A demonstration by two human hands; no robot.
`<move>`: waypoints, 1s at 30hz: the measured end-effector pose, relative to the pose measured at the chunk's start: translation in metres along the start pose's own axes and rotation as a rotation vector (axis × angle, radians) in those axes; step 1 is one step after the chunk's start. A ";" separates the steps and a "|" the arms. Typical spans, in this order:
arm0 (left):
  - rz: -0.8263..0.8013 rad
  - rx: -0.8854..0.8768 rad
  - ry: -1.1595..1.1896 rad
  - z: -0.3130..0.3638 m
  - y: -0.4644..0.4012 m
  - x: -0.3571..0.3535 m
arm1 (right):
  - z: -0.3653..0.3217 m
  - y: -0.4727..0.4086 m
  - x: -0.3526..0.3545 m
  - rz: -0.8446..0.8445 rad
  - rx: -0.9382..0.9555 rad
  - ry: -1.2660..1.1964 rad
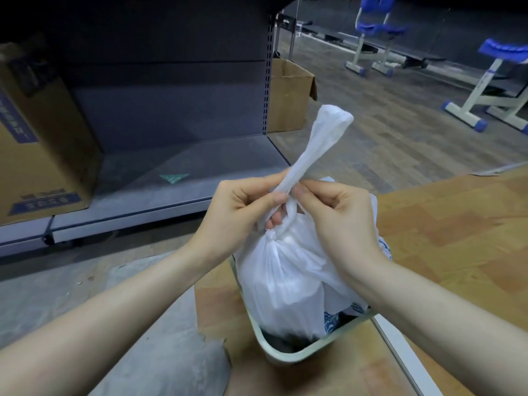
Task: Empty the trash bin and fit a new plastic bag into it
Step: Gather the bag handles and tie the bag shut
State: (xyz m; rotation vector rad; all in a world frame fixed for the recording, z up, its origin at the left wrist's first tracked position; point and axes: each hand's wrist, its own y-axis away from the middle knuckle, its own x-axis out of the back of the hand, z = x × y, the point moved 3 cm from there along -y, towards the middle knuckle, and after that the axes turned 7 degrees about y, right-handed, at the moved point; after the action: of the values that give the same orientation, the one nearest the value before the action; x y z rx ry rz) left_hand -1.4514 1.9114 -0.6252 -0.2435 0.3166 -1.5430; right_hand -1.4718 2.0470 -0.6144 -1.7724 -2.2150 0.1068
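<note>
A full white plastic trash bag [285, 281] stands in a pale rectangular trash bin [281, 352] on the floor below me. Its neck is gathered into a knot just above the bulging body. Both of my hands pinch the bag's twisted handles above that knot. My left hand [243, 210] grips one strand from the left, and my right hand [334, 212] grips from the right. One twisted end [323, 138] sticks up and away from my fingers. Dark contents show low inside the bin.
A grey metal shelf unit [171, 172] stands ahead, with a large cardboard box [37, 144] on its left. Another open cardboard box [288, 92] sits behind the shelf. Blue-and-white benches [485, 90] stand at the far right on the wood-pattern floor.
</note>
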 end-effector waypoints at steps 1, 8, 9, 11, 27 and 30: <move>-0.012 0.019 0.002 -0.001 -0.001 0.000 | 0.001 -0.001 -0.002 -0.014 0.008 0.004; -0.024 0.014 -0.020 -0.005 -0.005 0.006 | 0.003 0.001 -0.008 -0.186 -0.051 -0.113; -0.032 0.008 -0.032 -0.004 -0.005 0.006 | 0.004 0.002 -0.009 -0.194 -0.056 -0.133; -0.066 0.002 -0.083 -0.002 -0.005 0.004 | 0.004 0.003 -0.010 -0.149 -0.036 -0.080; -0.097 0.420 0.210 -0.002 -0.003 0.022 | 0.008 0.001 0.002 -0.072 0.027 -0.016; -0.069 0.429 0.204 -0.002 -0.006 0.020 | 0.005 -0.003 0.003 -0.191 0.032 -0.006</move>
State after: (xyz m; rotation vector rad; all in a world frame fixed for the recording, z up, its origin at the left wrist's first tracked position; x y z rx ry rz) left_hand -1.4576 1.8911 -0.6255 0.2430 0.1300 -1.6666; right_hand -1.4761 2.0496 -0.6181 -1.5372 -2.3597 0.1049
